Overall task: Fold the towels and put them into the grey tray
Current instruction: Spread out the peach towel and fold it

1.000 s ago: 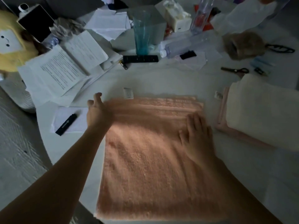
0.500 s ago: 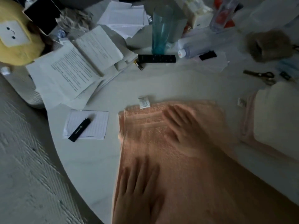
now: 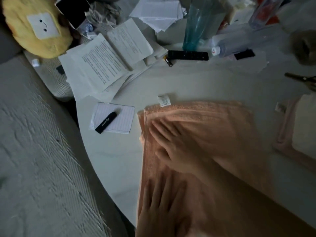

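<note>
Nearest, flat and spread open on the near part of the peach terry towel (image 3: 213, 137), gripping nothing: the left hand (image 3: 160, 207), fingers pointing away. A little farther, laid palm down with fingers stretched toward the towel's left edge, also holding nothing: the right hand (image 3: 176, 147), blurred, so probably sliding. Towel itself lying flat on the round white table (image 3: 112, 156), small white label (image 3: 163, 100) sticking out at the far left corner. To do this smoothing well: press with whole palms, push from the middle outward to the edges, keep 1 hand as anchor while the other wipes, then check that the layers' edges meet before making the next fold. At the right, well apart from both hands, a cream folded towel (image 3: 306, 127) resting on a pale pink folded towel (image 3: 287, 134). Farther left, a black pen-like stick (image 3: 106, 123) on a lined white notepad (image 3: 123, 120); beyond, white printed papers (image 3: 99, 65), a black remote control (image 3: 188, 55) and a teal plastic tumbler (image 3: 195, 28). No grey tray visible anywhere here.
</note>
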